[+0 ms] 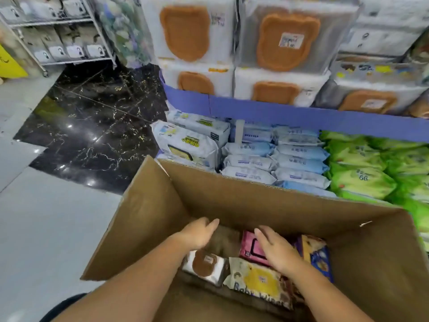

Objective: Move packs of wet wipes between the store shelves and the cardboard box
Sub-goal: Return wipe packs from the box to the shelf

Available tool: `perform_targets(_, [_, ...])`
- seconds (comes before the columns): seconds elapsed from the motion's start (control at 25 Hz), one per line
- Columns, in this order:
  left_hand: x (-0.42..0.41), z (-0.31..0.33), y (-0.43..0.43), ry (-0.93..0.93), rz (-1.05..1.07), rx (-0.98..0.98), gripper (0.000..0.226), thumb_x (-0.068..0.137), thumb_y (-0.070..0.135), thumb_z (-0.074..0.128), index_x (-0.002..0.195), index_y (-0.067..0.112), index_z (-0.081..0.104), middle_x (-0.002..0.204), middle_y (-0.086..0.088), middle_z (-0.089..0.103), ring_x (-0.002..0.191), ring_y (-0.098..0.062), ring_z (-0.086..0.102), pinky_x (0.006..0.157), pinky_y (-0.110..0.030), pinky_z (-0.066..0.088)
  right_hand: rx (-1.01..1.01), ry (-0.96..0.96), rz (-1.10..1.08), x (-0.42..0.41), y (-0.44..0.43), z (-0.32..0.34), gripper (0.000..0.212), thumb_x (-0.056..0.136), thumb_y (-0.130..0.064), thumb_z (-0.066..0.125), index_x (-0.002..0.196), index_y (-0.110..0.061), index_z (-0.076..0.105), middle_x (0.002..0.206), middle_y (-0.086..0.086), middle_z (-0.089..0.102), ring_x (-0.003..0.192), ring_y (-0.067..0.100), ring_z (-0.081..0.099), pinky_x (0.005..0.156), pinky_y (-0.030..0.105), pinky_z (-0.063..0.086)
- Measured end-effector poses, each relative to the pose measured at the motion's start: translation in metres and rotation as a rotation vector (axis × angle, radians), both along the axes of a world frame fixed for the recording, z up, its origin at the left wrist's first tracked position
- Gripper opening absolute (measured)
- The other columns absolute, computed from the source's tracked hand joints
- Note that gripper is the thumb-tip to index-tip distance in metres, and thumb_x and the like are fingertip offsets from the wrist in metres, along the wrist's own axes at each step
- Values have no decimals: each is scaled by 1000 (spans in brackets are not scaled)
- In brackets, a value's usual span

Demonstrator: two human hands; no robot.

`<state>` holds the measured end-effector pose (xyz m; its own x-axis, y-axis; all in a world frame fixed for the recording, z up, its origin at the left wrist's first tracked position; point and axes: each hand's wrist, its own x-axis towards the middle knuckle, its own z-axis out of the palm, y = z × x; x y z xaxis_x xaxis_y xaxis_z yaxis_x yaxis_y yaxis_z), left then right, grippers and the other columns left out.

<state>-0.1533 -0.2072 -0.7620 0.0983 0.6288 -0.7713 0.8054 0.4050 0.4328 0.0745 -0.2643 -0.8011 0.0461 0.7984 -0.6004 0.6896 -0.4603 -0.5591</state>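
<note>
box (255, 201) open, flaps up, butted against the store shelf. Past its far wall, lying flat in rows: white-yellow packs (185, 145) left, blue packs (299, 159) middle, green packs (362, 180) right. The far wall hides the nearest row. Above those a purple shelf edge (301, 112), then big bundles (287, 43) with brown lids.

Inside box, four packs at the bottom:
- brown-lid pack (205, 267), near left, lid up, long axis across box
- yellow pack (260, 281), just right of it, lid up, axis across, skewed
- pink pack (251, 247), behind yellow, half hidden by a hand
- blue-yellow pack (316, 256), right side, tilted

left hand (199, 233): fingers straight, holds nothing, above brown-lid pack. right hand (276, 249): flat, fingers extended over pink pack, contact unclear.

Left of box: black marble floor (92, 126), grey tiles (46, 228), wire rack (58, 31) beyond.
</note>
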Motion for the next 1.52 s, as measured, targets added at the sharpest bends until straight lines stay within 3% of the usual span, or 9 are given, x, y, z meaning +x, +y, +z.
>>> perform_targets(0.2, [-4,-140,26,269,-514,-92,57,103,47,50,148,12,46,151,-11,49,135,-28,49,111,-33,39,-77,-201,209,8,9,-136,48,102,-55,30,127,-22,55,139,8,58,128,27,53,102,36,39])
perform_targets(0.36, [-34,-223,18,427,-792,-186,116,63,56,88,155,22,26,156,-8,37,141,-29,38,117,-44,33,-269,-214,312,21,-18,-201,65,94,-62,44,145,-22,44,151,5,47,134,25,49,105,31,41])
perform_targets(0.48, [-34,-241,9,494,-989,-100,125,46,61,80,152,27,24,152,-6,32,143,-33,28,119,-54,22,-302,-141,204,28,-27,-208,66,89,-61,55,142,-23,48,141,2,56,121,22,59,99,30,48])
perform_targets(0.6, [-36,-241,10,360,-1080,102,103,45,62,75,137,31,41,136,0,52,122,-24,54,107,-43,42,-247,-109,134,30,-36,-204,63,89,-61,55,140,-26,48,143,0,54,122,19,58,99,27,46])
perform_targets(0.84, [-32,-199,9,270,-690,-80,66,48,62,78,101,26,65,98,7,72,88,-13,71,71,-27,58,-255,-114,95,25,-34,-188,48,92,-55,56,131,-25,54,132,2,60,105,14,60,87,25,45])
perform_targets(0.96, [-34,-164,8,66,-319,-168,66,48,63,84,100,23,72,95,6,77,81,-12,75,78,-35,63,-159,-164,54,27,-37,-184,24,95,-36,57,114,-22,61,119,4,64,103,18,62,84,26,49])
perform_targets(1.12, [-37,-119,-4,-327,60,-161,66,52,42,90,111,18,72,104,-3,79,99,-21,75,96,-44,57,111,-438,194,30,-14,-179,51,90,-27,60,138,-16,47,139,4,47,129,24,46,106,29,39])
perform_targets(1.28, [-49,-90,-10,-565,187,-255,65,59,32,88,116,6,70,112,-17,76,106,-34,72,83,-37,59,-74,-443,346,29,26,-187,75,82,-45,71,143,-15,40,147,8,44,136,27,41,109,33,38])
perform_targets(1.52, [-65,-86,-19,-697,213,-290,92,48,37,100,128,9,63,126,-22,69,122,-43,62,110,-57,44,-179,-549,535,10,43,-203,92,60,-77,58,130,-18,60,135,8,61,126,30,55,104,34,43])
